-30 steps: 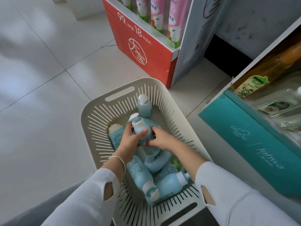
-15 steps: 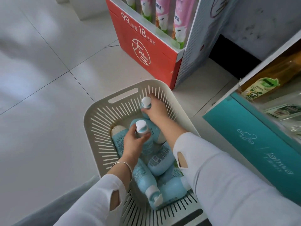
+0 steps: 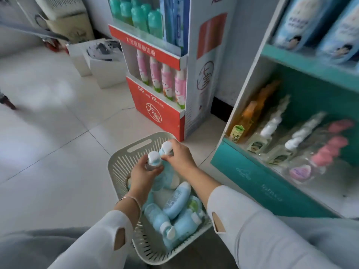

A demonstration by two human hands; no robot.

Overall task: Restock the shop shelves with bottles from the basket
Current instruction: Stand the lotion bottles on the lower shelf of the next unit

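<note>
Pale tiled floor (image 3: pixel 58 152) fills the left. Its far corner is blurred, and the white boxes (image 3: pixel 101 74) there are hard to read.

Teal shelf unit (image 3: pixel 252 183) on my right, cut off by the frame edge. The pump bottles (image 3: pixel 272 129) on its lower shelf are smeared, labels unreadable.

Red display stand (image 3: pixel 159 115) beyond the basket, with pink tubes (image 3: pixel 167 80) in the lower tier and green bottles (image 3: pixel 139 16) above.

Cream slotted basket (image 3: pixel 116 164) sits on the floor between my forearms, its near corners hidden behind my sleeves (image 3: pixel 262 230). Blue bottles (image 3: pixel 175 200) lie heaped inside, partly under my arms.

Left hand (image 3: pixel 142 177) curls round an upright blue bottle (image 3: pixel 154 159) below its white cap. Right hand (image 3: pixel 179 158) grips a second bottle (image 3: pixel 167 147), fingers covering most of it. Both bottles are over the basket's far end, caps just beside each other.
</note>
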